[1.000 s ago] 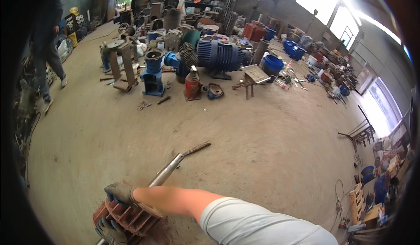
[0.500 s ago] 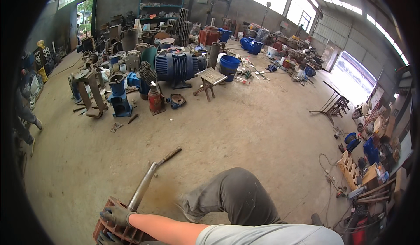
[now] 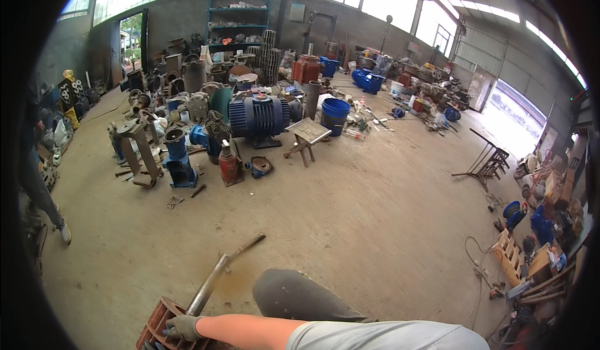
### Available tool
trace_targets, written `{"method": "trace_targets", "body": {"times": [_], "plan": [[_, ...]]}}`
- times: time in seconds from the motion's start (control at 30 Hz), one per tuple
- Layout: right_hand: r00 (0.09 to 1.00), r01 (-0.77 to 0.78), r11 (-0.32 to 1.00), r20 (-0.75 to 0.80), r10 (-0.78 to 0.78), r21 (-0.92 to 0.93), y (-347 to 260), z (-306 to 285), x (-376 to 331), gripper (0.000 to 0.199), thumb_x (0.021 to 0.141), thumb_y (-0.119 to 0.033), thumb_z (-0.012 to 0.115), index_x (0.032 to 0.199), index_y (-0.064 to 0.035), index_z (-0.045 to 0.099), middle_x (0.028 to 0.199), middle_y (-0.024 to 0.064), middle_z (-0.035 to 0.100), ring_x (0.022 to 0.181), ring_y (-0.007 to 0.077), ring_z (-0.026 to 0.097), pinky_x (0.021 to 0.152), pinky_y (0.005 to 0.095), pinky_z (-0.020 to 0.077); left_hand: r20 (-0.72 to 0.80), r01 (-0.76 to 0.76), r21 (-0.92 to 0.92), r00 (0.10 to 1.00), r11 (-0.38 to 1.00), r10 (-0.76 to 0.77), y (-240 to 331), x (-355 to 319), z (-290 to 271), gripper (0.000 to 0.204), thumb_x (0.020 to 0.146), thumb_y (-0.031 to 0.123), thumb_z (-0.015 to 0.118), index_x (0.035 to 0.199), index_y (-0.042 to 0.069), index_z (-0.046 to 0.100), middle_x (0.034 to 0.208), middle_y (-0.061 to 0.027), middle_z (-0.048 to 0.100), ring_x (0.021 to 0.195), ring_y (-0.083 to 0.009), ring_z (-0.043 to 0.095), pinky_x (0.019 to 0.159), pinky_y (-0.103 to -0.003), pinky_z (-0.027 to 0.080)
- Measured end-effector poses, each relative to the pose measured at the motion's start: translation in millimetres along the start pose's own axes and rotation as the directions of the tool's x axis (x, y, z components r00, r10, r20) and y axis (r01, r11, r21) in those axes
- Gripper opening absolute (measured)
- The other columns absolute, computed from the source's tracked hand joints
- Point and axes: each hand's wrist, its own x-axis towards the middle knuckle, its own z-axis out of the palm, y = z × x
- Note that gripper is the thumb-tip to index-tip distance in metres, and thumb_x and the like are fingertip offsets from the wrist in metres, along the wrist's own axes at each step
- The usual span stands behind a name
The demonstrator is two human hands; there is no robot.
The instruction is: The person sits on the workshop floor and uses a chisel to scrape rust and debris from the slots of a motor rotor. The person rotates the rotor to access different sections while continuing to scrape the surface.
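My right hand [image 3: 183, 327], in a grey work glove, reaches across from the lower right and grips the top edge of a red ribbed metal casing [image 3: 156, 326] at the bottom left of the head view. A grey steel pipe [image 3: 209, 285] with a thinner rusty bar [image 3: 247, 245] at its far end rises from beside the casing and lies on the concrete floor. My bent knee [image 3: 294, 294] in dark trousers is just right of the pipe. My left hand is out of sight.
Blue electric motor [image 3: 259, 117], red jack-like cylinder [image 3: 229, 164], blue pump parts [image 3: 178, 162], a small wooden stool [image 3: 307, 134] and a blue bucket [image 3: 335, 112] stand mid-floor. A person's legs [image 3: 37, 187] at the left edge. Metal rack [image 3: 487, 162] and scrap piles at right.
The view has swung and lifted, so the motors now sit nearer the centre. My knee has come further into view. My gloved hand stays on the red casing.
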Motion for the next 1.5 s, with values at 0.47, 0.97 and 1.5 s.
{"method": "trace_targets", "body": {"times": [0.47, 0.97, 1.5], "plan": [[0.899, -0.294, 0.941, 0.384, 0.212, 0.168, -75, -33, 56, 0.051, 0.1, -0.048, 0.073, 0.134, -0.0102, 0.076, 0.125, 0.0157, 0.079, 0.115, 0.031, 0.077, 0.098, 0.0468, 0.0607, -0.004, 0.057, -0.026, 0.998, 0.998, -0.057, 3, -12, -1, 0.048, 0.11, 0.042, 0.06, 0.137, 0.003, 0.073, 0.137, -0.0254, 0.074, 0.127, -0.0427, 0.069, 0.111, -0.057, 0.053], [0.872, -0.463, 0.813, 0.347, 0.345, 0.354, -78, -90, 9, 0.036, 0.1, -0.039, 0.067, 0.109, -0.0113, 0.089, 0.111, 0.0132, 0.084, 0.106, 0.032, 0.081, 0.091, 0.0478, 0.0606, 0.146, 0.161, 0.029, 0.976, 0.986, -0.164, -26, -24, 21, 0.052, 0.111, 0.043, 0.057, 0.146, 0.005, 0.064, 0.147, -0.0228, 0.067, 0.137, -0.042, 0.061, 0.118, -0.058, 0.045], [0.916, -0.274, 0.944, 0.348, 0.199, 0.183, -58, -68, 48, 0.034, 0.108, -0.036, 0.061, 0.114, -0.0144, 0.087, 0.111, 0.0123, 0.084, 0.104, 0.034, 0.08, 0.089, 0.0485, 0.0617, 0.187, 0.21, 0.03, 0.959, 0.977, -0.212, -33, -28, 23, 0.058, 0.112, 0.045, 0.054, 0.156, 0.007, 0.056, 0.158, -0.0201, 0.06, 0.148, -0.0411, 0.053, 0.125, -0.058, 0.037]]}}
